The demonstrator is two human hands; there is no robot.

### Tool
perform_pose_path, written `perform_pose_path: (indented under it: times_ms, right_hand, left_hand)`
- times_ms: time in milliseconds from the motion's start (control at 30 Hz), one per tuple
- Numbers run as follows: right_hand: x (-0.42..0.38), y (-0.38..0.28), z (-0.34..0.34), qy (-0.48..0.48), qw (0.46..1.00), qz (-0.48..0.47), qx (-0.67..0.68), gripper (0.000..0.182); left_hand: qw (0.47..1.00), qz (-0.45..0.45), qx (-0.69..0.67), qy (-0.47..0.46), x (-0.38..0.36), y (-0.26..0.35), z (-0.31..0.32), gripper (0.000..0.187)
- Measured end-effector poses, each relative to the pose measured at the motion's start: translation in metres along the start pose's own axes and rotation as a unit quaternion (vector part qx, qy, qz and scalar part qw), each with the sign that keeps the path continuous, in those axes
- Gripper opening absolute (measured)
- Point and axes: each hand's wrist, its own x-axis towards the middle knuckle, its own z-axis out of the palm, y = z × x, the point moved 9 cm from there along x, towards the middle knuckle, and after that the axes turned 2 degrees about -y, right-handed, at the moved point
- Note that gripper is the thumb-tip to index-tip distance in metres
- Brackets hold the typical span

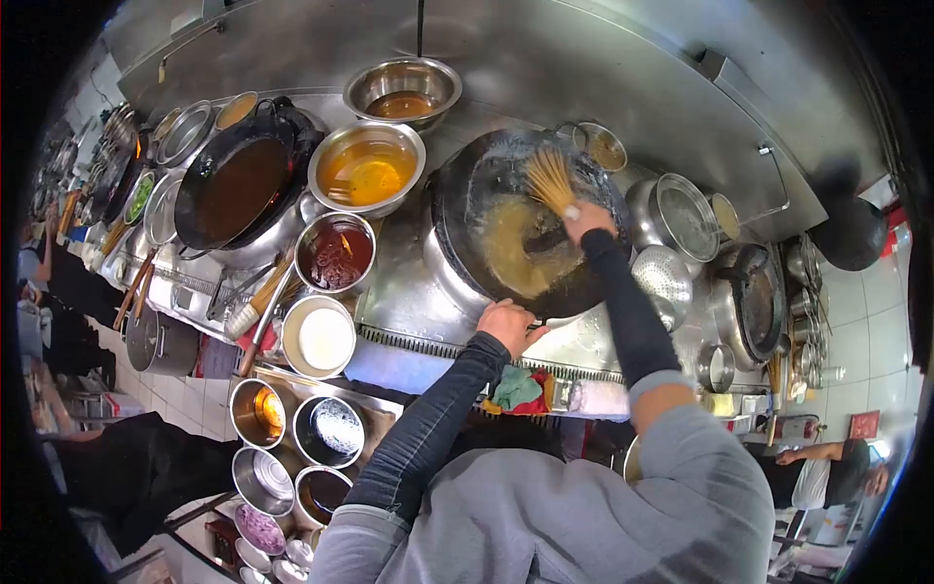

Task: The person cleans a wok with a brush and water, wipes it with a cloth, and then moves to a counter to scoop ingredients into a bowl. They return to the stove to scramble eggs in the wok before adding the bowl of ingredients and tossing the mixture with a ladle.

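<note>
- Two bare hands are meeting one wok (449, 200), which is sitting in the upper middle of the head view.
- The right hand (591, 220) is clamping its fingers around the handle end of a bamboo wok brush (551, 181), over the wok's right half; the hand is hiding most of that end.
- From this grip the brush is pointing towards the upper left of the frame, its long axis slanting and its bristles fanning out at the far end.
- Cloudy yellowish liquid (511, 251) is lying below and to the left of the grip, with the bristle tips pointing above it; whether they are touching the wok's wall, I cannot tell.
- The left hand (508, 327) is curling its fingers, seemingly closed on the wok's lower edge, near the centre of the frame; what exactly lies under the palm is not showing.
- The right hand is therefore being the nearer one to the brush, while the left is standing apart from it, across the liquid.
- A perforated skimmer (664, 276) is resting just beside the wok on the right, and folded cloths (519, 391) are lying below the left hand.
</note>
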Motion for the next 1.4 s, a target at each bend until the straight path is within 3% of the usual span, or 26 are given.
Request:
perform_pose_path:
  times_ms: [100, 133, 200, 267, 333, 400, 433, 467, 500, 567, 600, 667, 733, 800, 867, 967, 1033, 1100, 1200, 1267, 1333, 1400]
  right_hand:
    - [-0.066, -0.027, 0.028, -0.022, 0.996, 0.015, 0.085, 0.034]
    - [-0.087, -0.037, 0.031, -0.036, 0.998, -0.008, 0.052, 0.037]
    - [-0.116, -0.055, 0.032, -0.061, 0.987, -0.054, 0.14, 0.04]
    - [-0.093, -0.061, 0.03, 0.003, 0.971, -0.108, 0.215, 0.039]
    - [-0.028, -0.042, 0.044, 0.032, 0.975, -0.05, 0.213, 0.038]
    - [-0.012, -0.036, 0.02, 0.079, 0.962, 0.113, 0.237, 0.041]
    - [-0.012, -0.042, 0.024, 0.088, 0.964, 0.119, 0.222, 0.041]
    - [-0.018, -0.054, 0.033, 0.09, 0.958, 0.097, 0.255, 0.043]
    - [-0.028, -0.064, 0.05, 0.102, 0.944, 0.005, 0.314, 0.039]
    - [-0.09, -0.072, 0.047, 0.001, 0.947, -0.061, 0.316, 0.046]
    - [-0.116, -0.066, 0.037, -0.016, 0.946, -0.135, 0.294, 0.047]
    - [-0.154, -0.037, 0.005, -0.092, 0.959, -0.169, 0.208, 0.049]
    - [-0.131, 0.006, -0.002, -0.151, 0.977, -0.145, 0.03, 0.044]
    - [-0.083, 0.014, -0.012, -0.097, 0.987, -0.12, -0.039, 0.036]
    - [-0.038, 0.007, 0.0, -0.024, 1.0, -0.013, -0.012, 0.029]
    - [-0.038, -0.021, 0.011, 0.0, 1.0, 0.013, 0.02, 0.028]
    - [-0.074, -0.017, 0.026, -0.027, 0.996, -0.079, 0.03, 0.028]
    - [-0.125, -0.013, -0.004, -0.1, 0.991, -0.09, 0.0, 0.033]
    - [-0.091, 0.026, -0.009, -0.094, 0.982, -0.128, -0.104, 0.034]
    - [-0.04, 0.017, -0.009, -0.085, 0.991, -0.05, -0.09, 0.039]
    - [-0.004, 0.005, 0.005, -0.011, 0.998, 0.044, -0.036, 0.037]
    - [-0.027, -0.033, 0.011, 0.005, 1.0, 0.008, 0.024, 0.036]
  left_hand:
    - [1.0, 0.008, 0.015, 0.004, 0.0, 0.002, -0.002, 0.038]
    - [1.0, 0.003, 0.027, 0.007, 0.001, 0.002, -0.002, 0.037]
    - [0.999, -0.032, 0.023, -0.015, 0.001, 0.004, -0.008, 0.036]
    - [0.997, -0.05, 0.051, -0.043, 0.001, 0.004, -0.004, 0.036]
    - [0.996, -0.053, 0.054, -0.045, -0.002, 0.006, -0.002, 0.036]
    - [0.996, -0.063, 0.055, -0.035, 0.0, 0.005, -0.006, 0.036]
    - [0.994, -0.072, 0.065, -0.043, 0.0, 0.004, -0.007, 0.036]
    - [0.993, -0.078, 0.077, -0.054, -0.001, 0.002, -0.01, 0.037]
    - [0.993, -0.072, 0.077, -0.051, -0.001, 0.0, -0.009, 0.039]
    - [0.995, -0.067, 0.064, -0.031, -0.001, -0.003, -0.008, 0.039]
    - [0.996, -0.067, 0.055, -0.013, -0.001, -0.005, -0.011, 0.039]
    - [0.995, -0.076, 0.064, -0.019, 0.0, -0.009, -0.011, 0.039]
    - [0.993, -0.06, 0.083, -0.053, 0.0, -0.008, -0.005, 0.038]
    - [0.995, -0.051, 0.074, -0.035, 0.001, -0.005, -0.008, 0.037]
    - [0.992, -0.077, 0.071, -0.072, 0.002, -0.01, 0.0, 0.033]
    - [0.994, -0.071, 0.067, -0.05, 0.0, -0.011, -0.003, 0.033]
    - [0.995, -0.061, 0.069, -0.038, -0.001, -0.01, -0.004, 0.032]
    - [0.996, -0.054, 0.068, -0.029, -0.001, -0.007, -0.008, 0.035]
    - [0.996, -0.068, 0.055, -0.032, -0.001, -0.013, -0.005, 0.038]
    - [0.999, -0.033, 0.03, 0.006, -0.001, -0.012, -0.002, 0.037]
    - [0.999, -0.037, 0.022, 0.017, 0.001, -0.011, -0.004, 0.037]
    - [0.999, -0.043, 0.009, 0.024, -0.005, -0.013, -0.005, 0.036]
